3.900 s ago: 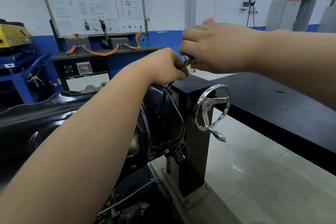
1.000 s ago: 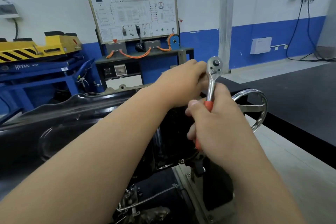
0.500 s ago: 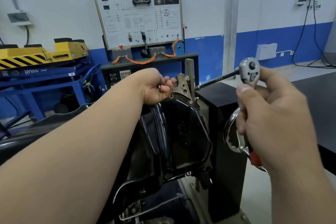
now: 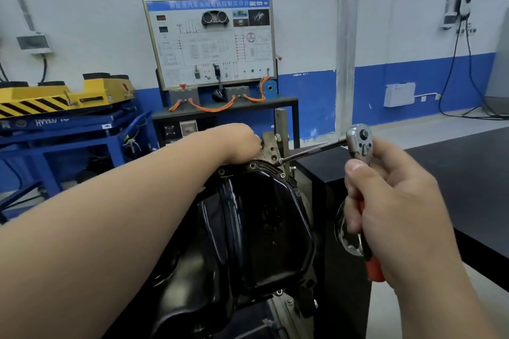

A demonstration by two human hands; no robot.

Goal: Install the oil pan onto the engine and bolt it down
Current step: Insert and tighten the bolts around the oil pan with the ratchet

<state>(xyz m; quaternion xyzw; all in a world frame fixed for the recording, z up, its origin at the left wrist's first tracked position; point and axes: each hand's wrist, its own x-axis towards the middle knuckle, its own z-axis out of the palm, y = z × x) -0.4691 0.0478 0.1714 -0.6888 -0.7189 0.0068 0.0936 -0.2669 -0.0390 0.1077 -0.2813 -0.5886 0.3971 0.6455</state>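
Observation:
The glossy black oil pan [image 4: 261, 223] sits against the engine on the stand, its flange facing me. Small bolts [image 4: 283, 175] show along its upper rim. My left hand [image 4: 237, 143] lies over the top edge of the pan, and its fingers curl down out of sight behind the knuckles. My right hand [image 4: 394, 209] grips the red handle of a ratchet [image 4: 358, 143] to the right of the pan. The ratchet's long extension bar [image 4: 311, 150] slants left, and its tip sits at the top right corner of the flange.
A black stand column [image 4: 344, 228] with a chrome handwheel [image 4: 347, 237] stands right beside the pan. A black table [image 4: 468, 173] runs along the right. Behind are a wiring training board [image 4: 209, 41] and a yellow lift on a blue frame [image 4: 55, 102].
My hands, joined at the ratchet a second ago, have parted. The right hand swung the ratchet out to the right, and the left hand settled lower onto the pan's top edge.

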